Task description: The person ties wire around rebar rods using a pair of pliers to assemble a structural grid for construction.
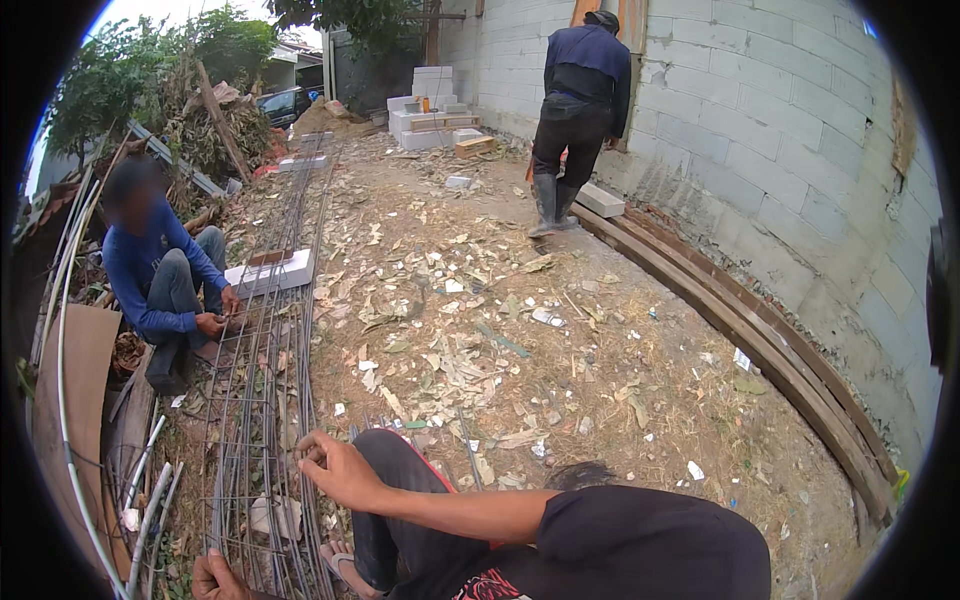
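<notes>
A long cage of thin steel rebar (262,400) with crosswise ties runs along the ground at my left. My left hand (220,578), cut off by the lower edge, is closed at the cage's near left bar and seems to grip it. Above the near part of the cage is my right hand (345,472), its fingers curled in beside my bent knee. What those fingers hold, if anything, is too small to make out. Farther along, a seated co-worker in a blue shirt (160,265) has both hands at the cage's left side.
A white block (270,273) lies under the cage's middle. Another person in dark clothes and boots (580,110) is by the block wall (750,130). Long timber planks (740,330) line the wall's foot. White blocks (420,125) are stacked far back. Pale pipes (150,500) lie at left.
</notes>
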The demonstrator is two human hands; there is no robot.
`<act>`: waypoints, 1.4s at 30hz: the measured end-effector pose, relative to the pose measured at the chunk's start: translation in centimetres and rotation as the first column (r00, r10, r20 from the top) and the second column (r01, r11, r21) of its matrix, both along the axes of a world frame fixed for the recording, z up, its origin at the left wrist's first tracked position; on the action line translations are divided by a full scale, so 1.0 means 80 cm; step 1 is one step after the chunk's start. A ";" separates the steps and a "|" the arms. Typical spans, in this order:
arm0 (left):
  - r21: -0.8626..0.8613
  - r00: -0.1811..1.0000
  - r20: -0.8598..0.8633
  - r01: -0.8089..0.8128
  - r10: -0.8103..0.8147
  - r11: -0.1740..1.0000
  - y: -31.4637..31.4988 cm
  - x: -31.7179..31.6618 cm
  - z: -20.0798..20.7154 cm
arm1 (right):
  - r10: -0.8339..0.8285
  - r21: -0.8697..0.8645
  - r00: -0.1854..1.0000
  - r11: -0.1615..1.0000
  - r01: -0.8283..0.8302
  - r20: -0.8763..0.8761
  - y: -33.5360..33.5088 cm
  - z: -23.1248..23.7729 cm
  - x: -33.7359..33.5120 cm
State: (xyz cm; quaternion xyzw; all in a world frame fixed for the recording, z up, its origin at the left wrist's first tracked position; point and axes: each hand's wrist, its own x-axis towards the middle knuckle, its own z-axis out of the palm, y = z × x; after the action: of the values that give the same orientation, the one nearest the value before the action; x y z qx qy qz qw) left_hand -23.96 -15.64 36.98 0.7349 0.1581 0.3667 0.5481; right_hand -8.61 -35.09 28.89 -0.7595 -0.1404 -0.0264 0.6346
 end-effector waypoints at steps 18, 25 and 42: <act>0.201 0.993 -0.073 -0.072 0.089 0.977 0.063 -0.030 0.023 | 0.696 -0.278 0.639 0.717 -0.639 0.328 0.019 0.020 -0.085; 0.714 0.966 0.159 -0.255 0.204 0.652 0.090 -0.068 0.036 | 0.727 -0.599 0.464 0.683 -0.417 0.506 -0.002 0.097 -0.052; 0.961 0.902 0.191 -0.253 0.386 0.116 0.052 -0.115 0.116 | 0.718 -0.682 0.447 0.678 -0.274 0.534 0.054 0.138 -0.063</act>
State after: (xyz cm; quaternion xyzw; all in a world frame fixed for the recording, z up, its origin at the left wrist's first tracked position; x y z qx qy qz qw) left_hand -33.15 -11.45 46.29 0.8780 0.0737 0.4513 -0.1413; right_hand -13.62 -30.74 39.90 -0.7258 -0.6242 -0.1155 0.2650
